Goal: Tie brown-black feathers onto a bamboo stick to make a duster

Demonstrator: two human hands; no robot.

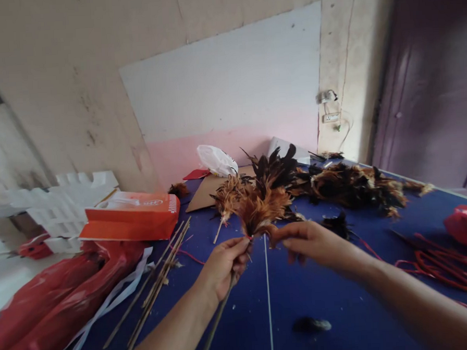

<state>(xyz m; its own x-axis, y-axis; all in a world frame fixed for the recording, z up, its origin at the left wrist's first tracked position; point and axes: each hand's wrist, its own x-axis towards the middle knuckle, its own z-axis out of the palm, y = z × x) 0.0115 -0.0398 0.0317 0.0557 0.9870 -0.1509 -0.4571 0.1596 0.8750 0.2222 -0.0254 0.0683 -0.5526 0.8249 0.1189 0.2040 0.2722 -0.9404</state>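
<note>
Feathers [259,210] sit on the stick [217,317] tip, just above your left hand [224,261], whose fist is clamped round the stick over the table [302,296]. Right hand [311,241] touches their right edge, fingers seemingly pinched on it.

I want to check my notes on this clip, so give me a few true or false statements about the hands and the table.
1. The left hand has its grip closed on a thin wooden stick topped with a bunch of reddish-brown feathers. True.
2. The right hand lies flat on the blue table top. False: it is raised, with its fingers pinching the base of the feather bunch.
3. The orange cardboard box sits at the table's right side. False: it is at the left, beyond the red plastic bag.
4. A loose bundle of thin sticks lies left of the left hand. True.
</note>
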